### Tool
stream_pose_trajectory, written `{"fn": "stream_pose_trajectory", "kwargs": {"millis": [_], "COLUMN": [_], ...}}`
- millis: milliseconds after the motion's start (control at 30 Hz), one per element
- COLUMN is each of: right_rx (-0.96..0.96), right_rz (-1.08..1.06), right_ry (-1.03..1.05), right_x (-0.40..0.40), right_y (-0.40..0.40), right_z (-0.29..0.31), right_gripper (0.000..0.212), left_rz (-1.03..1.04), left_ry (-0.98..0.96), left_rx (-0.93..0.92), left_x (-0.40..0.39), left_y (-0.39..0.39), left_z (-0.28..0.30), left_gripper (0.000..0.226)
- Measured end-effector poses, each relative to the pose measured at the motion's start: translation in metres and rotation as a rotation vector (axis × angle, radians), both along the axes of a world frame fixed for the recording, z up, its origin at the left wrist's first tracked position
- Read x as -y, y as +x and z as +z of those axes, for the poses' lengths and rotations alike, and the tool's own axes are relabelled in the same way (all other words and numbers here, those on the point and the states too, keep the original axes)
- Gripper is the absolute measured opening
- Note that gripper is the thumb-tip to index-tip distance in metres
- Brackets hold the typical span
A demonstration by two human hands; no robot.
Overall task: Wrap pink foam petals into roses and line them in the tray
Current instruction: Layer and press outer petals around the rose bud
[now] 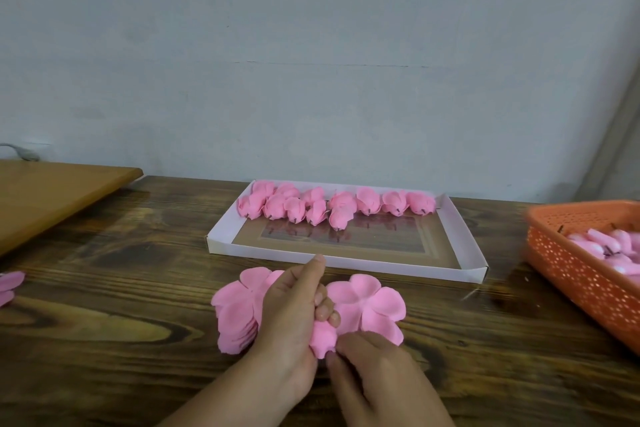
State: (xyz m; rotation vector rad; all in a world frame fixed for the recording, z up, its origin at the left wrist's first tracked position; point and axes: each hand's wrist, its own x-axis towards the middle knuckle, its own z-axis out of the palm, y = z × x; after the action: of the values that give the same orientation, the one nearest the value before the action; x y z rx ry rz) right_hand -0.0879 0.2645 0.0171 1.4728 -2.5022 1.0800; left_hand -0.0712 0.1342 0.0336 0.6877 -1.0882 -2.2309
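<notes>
A shallow white cardboard tray [464, 236] with a shiny brown floor sits on the dark wooden table [121, 288]; finished pink foam roses [332, 206] crowd its far side — the near half is bare. At the right edge, an orange perforated plastic basket [575, 274] holds pink buds [602, 244]. Just before the tray, the left hand [294, 315] curls around a half-wrapped pink foam rose [322, 338], and the right hand [374, 367] pinches its lower petal. Flat pink petal stacks [367, 305] lie beside them.
</notes>
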Motion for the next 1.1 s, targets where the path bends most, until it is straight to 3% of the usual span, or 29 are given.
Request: {"fn": "stream_pose_trajectory", "kwargs": {"millis": [33,100,200,267,300,367,467,500,633,667,833,900,933,1033,1100], "right_rx": [-0.05,0.09,0.769,1.332,1.569,1.797,1.731,1.576,0.432,0.25,-0.204,-0.1,0.045,0.536,0.994], "right_rz": [0.004,-0.019,-0.006,0.04,0.047,0.088,0.073,0.013,-0.096,-0.066,-0.023,-0.013,-0.024,-0.074,-0.075], "right_ry": [0.041,0.003,-0.101,-0.311,-0.437,-0.526,-0.402,-0.327,-0.027,-0.014,0.121,0.147,0.041,-0.047,-0.134], "right_x": [-0.001,-0.001,0.005,0.008,0.009,0.005,0.004,0.005,0.004,0.003,0.004,0.007,0.005,0.004,0.006], "right_y": [0.001,-0.002,-0.001,-0.001,-0.002,-0.004,-0.003,-0.002,-0.001,0.0,-0.003,-0.003,-0.003,-0.003,-0.008], "right_z": [0.001,0.004,0.02,0.025,0.025,0.026,0.032,0.031,0.013,0.013,0.008,0.013,0.01,0.015,0.015], "right_gripper": [0.014,0.02,0.035,0.021,0.032,0.043,0.026,0.016,0.035,0.037,0.011,0.017,0.023,0.045,0.043], "left_rz": [0.001,0.002,-0.021,-0.049,-0.067,-0.097,-0.09,-0.066,0.004,0.012,0.001,-0.011,-0.013,-0.025,-0.037], "left_ry": [-0.009,0.002,0.018,0.022,0.026,0.033,0.028,0.024,0.004,-0.002,0.016,0.037,0.053,0.081,0.074], "left_rx": [-0.002,-0.032,-0.082,-0.103,-0.114,-0.132,-0.116,-0.093,0.017,0.037,0.072,0.054,0.026,-0.055,-0.073], "left_x": [-0.001,-0.002,-0.001,-0.001,-0.001,-0.002,-0.002,-0.001,0.001,0.001,0.003,0.003,0.003,0.001,0.0], "left_y": [0.0,0.0,0.0,0.001,0.002,0.003,0.003,0.003,0.001,0.001,0.001,0.001,0.001,0.0,0.0], "left_z": [0.0,0.001,0.002,0.004,0.005,0.007,0.006,0.005,0.001,0.001,-0.001,-0.001,-0.001,0.0,0.001], "left_gripper": [0.041,0.044,0.045,0.041,0.037,0.033,0.034,0.035,0.036,0.037,0.042,0.044,0.044,0.048,0.048]}}
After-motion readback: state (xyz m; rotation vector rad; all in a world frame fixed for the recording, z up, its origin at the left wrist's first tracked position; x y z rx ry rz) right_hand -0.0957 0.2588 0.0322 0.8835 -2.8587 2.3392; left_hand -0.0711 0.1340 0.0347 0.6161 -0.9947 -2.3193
